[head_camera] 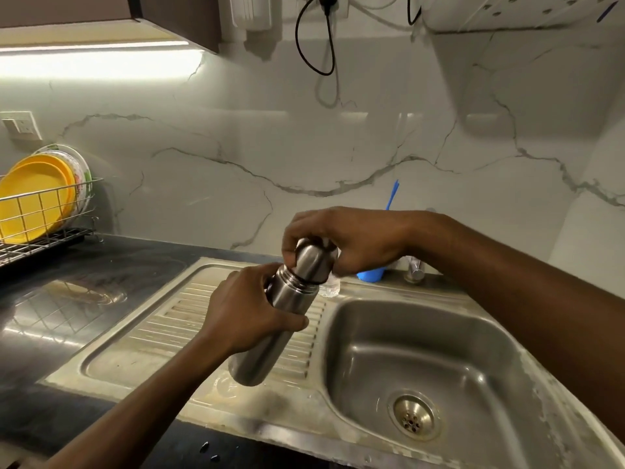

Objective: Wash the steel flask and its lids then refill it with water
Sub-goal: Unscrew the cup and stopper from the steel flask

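Flask: steel flask (260,360) is up in the air, tilted with its top leaning away and to the right, hanging over the ribbed drainboard (162,330), right by the edge of the basin (422,360)
Lid: steel cap lid (313,262) sits on the flask's neck, and a bit of the ringed neck shows just under it. Honestly can't tell if it's screwed tight or loose
Left hand: left hand (247,309) is wrapped around the upper half of the flask body, thumb across the front
Right hand: right hand (351,242) comes over the top, fingers curled down around the cap lid
Sink: basin is on the right side of the steel unit, with the drain strainer (413,417) at its bottom
Back rim of sink: blue cup (371,275) with a blue stick thing (392,196) poking out of it, just beside the tap base (415,269); some clear container (329,288) peeks out behind the flask
Left end of the counter: wire dish rack (40,243) holding yellow plates (33,184), sitting on the dark countertop (67,299)
Wall: marble-look backsplash with a black cable (325,74) looping down
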The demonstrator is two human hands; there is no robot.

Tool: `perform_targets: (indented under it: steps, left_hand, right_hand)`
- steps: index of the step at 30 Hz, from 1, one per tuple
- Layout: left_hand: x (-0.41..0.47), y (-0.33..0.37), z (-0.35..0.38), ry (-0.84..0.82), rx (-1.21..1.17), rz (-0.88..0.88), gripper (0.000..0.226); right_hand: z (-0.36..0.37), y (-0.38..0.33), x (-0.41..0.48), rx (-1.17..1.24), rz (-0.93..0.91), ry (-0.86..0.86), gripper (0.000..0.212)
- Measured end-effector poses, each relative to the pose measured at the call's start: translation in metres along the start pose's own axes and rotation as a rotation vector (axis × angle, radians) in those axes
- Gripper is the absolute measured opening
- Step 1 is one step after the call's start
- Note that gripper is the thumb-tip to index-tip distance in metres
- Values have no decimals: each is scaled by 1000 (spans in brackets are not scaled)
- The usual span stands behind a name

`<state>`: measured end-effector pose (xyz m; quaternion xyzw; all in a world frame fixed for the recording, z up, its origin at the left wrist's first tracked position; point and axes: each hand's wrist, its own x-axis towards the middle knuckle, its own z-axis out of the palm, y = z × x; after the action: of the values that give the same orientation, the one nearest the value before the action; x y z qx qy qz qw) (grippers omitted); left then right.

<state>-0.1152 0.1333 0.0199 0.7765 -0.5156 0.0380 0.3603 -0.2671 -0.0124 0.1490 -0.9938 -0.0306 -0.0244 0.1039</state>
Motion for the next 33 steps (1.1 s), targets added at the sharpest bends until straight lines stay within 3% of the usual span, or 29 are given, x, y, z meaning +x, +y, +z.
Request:
perform_targets:
  steps: [3, 7, 10, 17, 26, 33]
  left_hand:
    - [0, -13, -4, 19, -17, -28, 75]
    - [-2, -31, -12, 31, -35, -77, 56]
    - [-4, -45, -15, 46, -51, -114, 64]
    - [-7, -66, -16, 58, -88, -132, 72]
    - [-8, -63, -11, 63, -96, -121, 62]
    - [-11, -57, -9, 59, -99, -108, 60]
  right_hand:
    - [-6, 9, 10, 80, 7, 105, 57]
    - [0, 43, 25, 301, 189, 177, 63]
    - [28, 70, 46, 398, 303, 175, 61]
    - [116, 121, 98, 277, 498, -82, 57]
    - [169, 151, 119, 109, 553, -185, 62]
    - [175, 154, 115, 125, 589, -216, 96]
